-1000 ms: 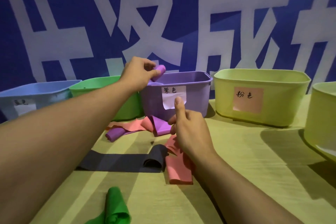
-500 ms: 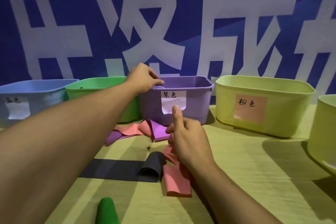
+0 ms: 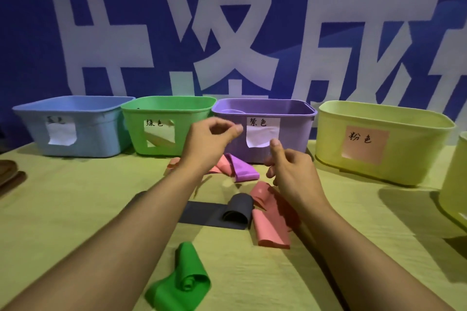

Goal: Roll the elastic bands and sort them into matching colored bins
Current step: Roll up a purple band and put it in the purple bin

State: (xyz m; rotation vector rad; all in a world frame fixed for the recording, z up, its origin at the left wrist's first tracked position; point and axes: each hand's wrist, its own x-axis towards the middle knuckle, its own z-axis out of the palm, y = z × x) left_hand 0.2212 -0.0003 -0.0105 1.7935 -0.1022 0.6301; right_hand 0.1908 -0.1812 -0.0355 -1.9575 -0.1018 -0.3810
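Purple band (image 3: 243, 168) lies loose on the table (image 3: 75, 209) just in front of the purple bin (image 3: 290, 134), pink band (image 3: 269, 225) and black band (image 3: 227, 212) nearer me; my left hand (image 3: 209, 141) and right hand (image 3: 293, 171), fingers loosely curled, hold nothing.

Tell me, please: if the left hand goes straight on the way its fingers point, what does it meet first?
Probably the purple bin: the left hand points right and away, toward its front wall near the white label. Depth is unclear.
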